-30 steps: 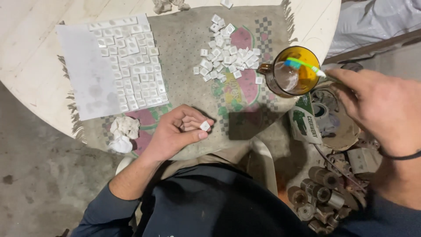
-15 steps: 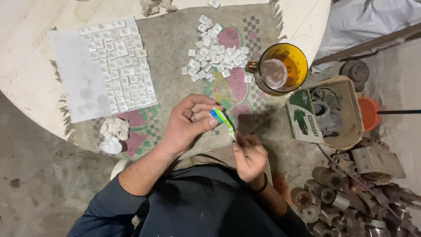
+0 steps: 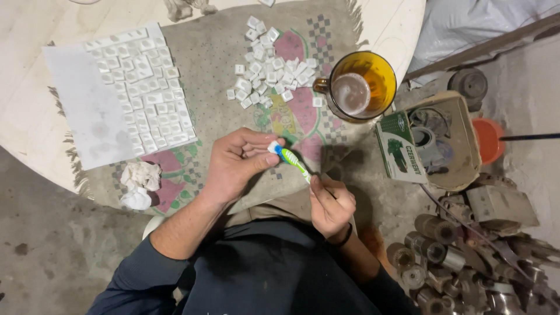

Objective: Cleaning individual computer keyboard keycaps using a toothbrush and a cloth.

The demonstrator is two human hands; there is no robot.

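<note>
The left hand (image 3: pixel 236 166) pinches a small white tile (image 3: pixel 273 146) between thumb and fingers, over the near edge of the patterned cloth (image 3: pixel 216 58) on the counter (image 3: pixel 23 35). The right hand (image 3: pixel 331 204) is closed around a green toothbrush (image 3: pixel 293 163), its head touching the tile. Farther off lie a loose pile of white tiles (image 3: pixel 268 76) and, to its right, a yellow mug (image 3: pixel 359 87).

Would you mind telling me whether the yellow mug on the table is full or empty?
Partly full. The yellow mug stands upright on the table, and a pale, cloudy liquid covers its bottom, well below the rim.
</note>
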